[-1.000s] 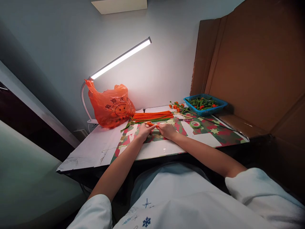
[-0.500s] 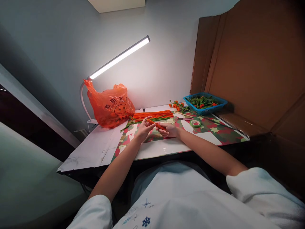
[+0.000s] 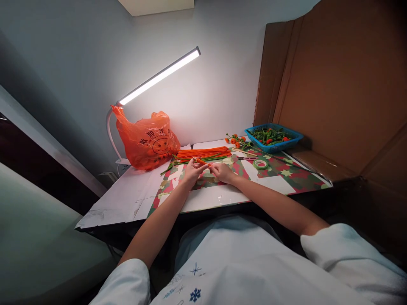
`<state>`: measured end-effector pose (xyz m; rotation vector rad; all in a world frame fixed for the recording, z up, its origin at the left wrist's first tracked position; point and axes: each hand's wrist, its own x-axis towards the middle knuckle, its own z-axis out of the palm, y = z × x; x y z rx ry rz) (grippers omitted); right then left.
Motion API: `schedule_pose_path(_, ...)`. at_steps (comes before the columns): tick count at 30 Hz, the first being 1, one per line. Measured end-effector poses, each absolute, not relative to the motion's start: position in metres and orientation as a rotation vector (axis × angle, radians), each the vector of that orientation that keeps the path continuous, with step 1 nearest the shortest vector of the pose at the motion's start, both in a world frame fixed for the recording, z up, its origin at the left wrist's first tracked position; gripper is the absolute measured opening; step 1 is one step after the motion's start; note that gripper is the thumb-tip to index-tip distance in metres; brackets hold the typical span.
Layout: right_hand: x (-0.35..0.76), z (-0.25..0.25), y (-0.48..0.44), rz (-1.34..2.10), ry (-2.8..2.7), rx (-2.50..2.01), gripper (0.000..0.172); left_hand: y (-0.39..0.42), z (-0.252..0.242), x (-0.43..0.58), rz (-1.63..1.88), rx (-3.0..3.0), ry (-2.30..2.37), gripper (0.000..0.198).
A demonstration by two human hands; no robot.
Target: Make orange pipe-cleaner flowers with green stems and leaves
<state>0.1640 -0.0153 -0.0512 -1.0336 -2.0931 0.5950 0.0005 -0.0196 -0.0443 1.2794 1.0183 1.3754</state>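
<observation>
Both hands meet over the patterned mat (image 3: 286, 178) in the middle of the table. My left hand (image 3: 191, 173) pinches a short coiled orange pipe cleaner (image 3: 201, 161) by its left end. My right hand (image 3: 222, 171) is closed on the other end, fingers pressed together just right of the coil. Right behind the hands lies a bundle of long orange pipe cleaners (image 3: 203, 153) with a few green ones (image 3: 203, 159) along its front.
An orange plastic bag (image 3: 146, 142) stands at the back left under a lit desk lamp (image 3: 159, 78). A roll of green tape (image 3: 260, 164), small orange flowers (image 3: 235, 140) and a blue basket (image 3: 273, 137) sit to the right. Brown cardboard (image 3: 333, 84) walls the right side.
Half a second ago the orange piece stretched slanting between the hands, longer and raised. Now it looks shorter and more bunched, and the right hand has moved closer to the left.
</observation>
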Motion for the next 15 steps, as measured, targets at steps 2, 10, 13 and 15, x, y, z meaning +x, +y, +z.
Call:
schedule_pose_path(2, 0.165, -0.050, -0.016, 0.518, -2.117, -1.100, 0.031, -0.020, -0.045, 0.001, 1.381, 1.270, 1.043, 0.071)
schedule_pose_path(10, 0.167, -0.047, -0.011, 0.996, -1.885, -0.969, 0.030, -0.013, -0.047, -0.004, 1.435, 1.238, 0.964, 0.071)
schedule_pose_path(13, 0.171, -0.041, -0.010, 1.574, -1.661, -0.863, 0.040, -0.013, -0.045, -0.005, 1.413, 1.206, 0.923, 0.072)
schedule_pose_path(15, 0.175, -0.035, -0.012, 1.965, -1.530, -0.766, 0.047, -0.014, -0.043, -0.005, 1.378, 1.182, 0.873, 0.073)
